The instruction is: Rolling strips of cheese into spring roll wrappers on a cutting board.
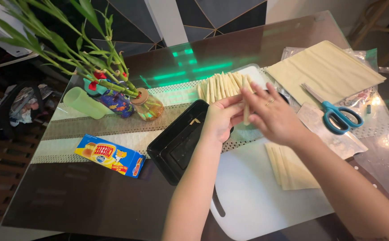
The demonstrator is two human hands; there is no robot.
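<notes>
My left hand and my right hand meet above a white cutting board. Together they grip one thin pale rolled stick, held upright between the fingers. My right hand wears a ring. Just behind the hands, several finished pale rolls lie side by side on a white tray. A stack of cut pale wrapper strips rests on the board under my right forearm. A black rectangular tray sits left of my left hand.
Teal-handled scissors lie right of the hands, near a large sheet stack of pale wrappers. A yellow and blue cheese box, a green cup and a bamboo plant in a jar stand at the left.
</notes>
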